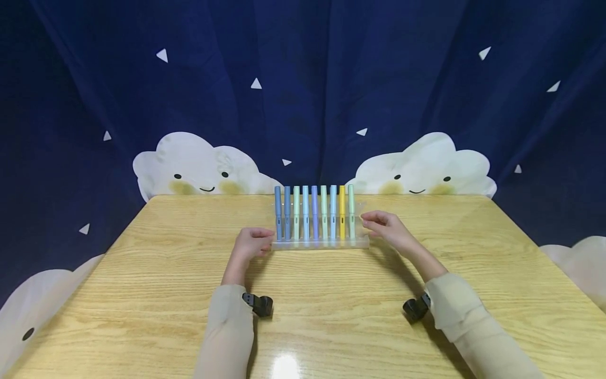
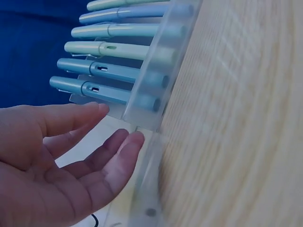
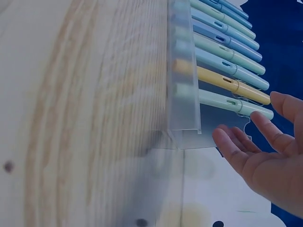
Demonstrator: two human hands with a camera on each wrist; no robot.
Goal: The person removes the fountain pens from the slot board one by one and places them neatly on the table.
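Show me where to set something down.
Bare table: in front of the clear stand, between left sleeve and right sleeve, and from each to the side edge. Crowded: the stand's nine pens, flanked by left hand and right hand.

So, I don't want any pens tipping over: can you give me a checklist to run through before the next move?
1. Pens upright in the clear stand: ok, nine stand in a row.
2. Clear stand resting on the table: ok.
3. Left hand placed at the left end: ok.
4. Right hand placed at the right end: ok.
5. Firm grip at both ends: not ok, the wrist views show fingers and thumbs apart.
6. Fingertips touching the stand: cannot tell, they are very close.
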